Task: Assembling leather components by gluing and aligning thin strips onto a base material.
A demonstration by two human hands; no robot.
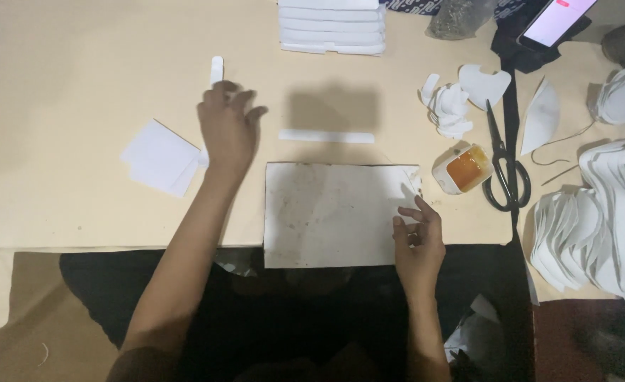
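One tub [463, 170], amber glue inside, beside scissors [505, 166].

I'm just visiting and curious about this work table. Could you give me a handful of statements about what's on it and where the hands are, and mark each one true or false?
1. The left hand reaches out over the table near a small white strip. True.
2. The scissors are in the right hand. False: they lie on the table, right of the small tub of orange paste.
3. The right hand rests at the right edge of the grey board. True.
4. The stack of white squares sits on the grey board. False: it lies on the table, left of the left hand.
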